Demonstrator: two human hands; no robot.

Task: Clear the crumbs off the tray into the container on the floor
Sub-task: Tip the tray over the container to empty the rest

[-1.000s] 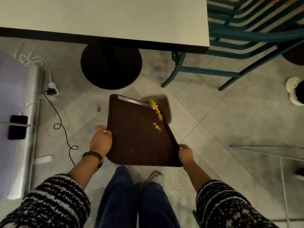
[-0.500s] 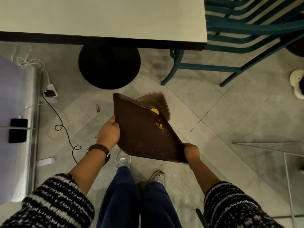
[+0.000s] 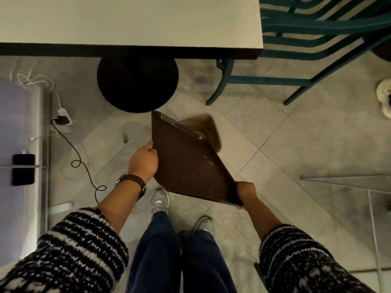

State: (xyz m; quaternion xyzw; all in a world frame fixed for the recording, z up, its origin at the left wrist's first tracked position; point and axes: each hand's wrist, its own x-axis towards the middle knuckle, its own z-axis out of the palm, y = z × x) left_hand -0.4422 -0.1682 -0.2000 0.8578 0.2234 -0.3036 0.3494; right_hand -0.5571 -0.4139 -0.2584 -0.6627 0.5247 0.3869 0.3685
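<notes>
I hold a dark brown textured tray (image 3: 182, 163) steeply tilted, its far right corner dipping over a brownish container (image 3: 208, 125) on the floor. My left hand (image 3: 143, 160) grips the tray's left edge. My right hand (image 3: 245, 192) grips its near right corner. A few yellow crumbs (image 3: 208, 160) cling near the tray's right edge. A yellow heap (image 3: 200, 133) shows inside the container, just past the tray's corner. Much of the container is hidden behind the tray.
A pale table (image 3: 131, 22) with a round black base (image 3: 137, 83) stands ahead. Teal chairs (image 3: 296, 39) are at the upper right. A black cable (image 3: 80, 159) and a charger (image 3: 62, 119) lie on the left floor beside a metal unit (image 3: 23, 166). My shoes (image 3: 159, 199) stand on grey tiles.
The tray has been tipped steeper toward the container. The line of yellow crumbs slid off its right edge into the container, leaving only a few specks. Both hands kept their grip.
</notes>
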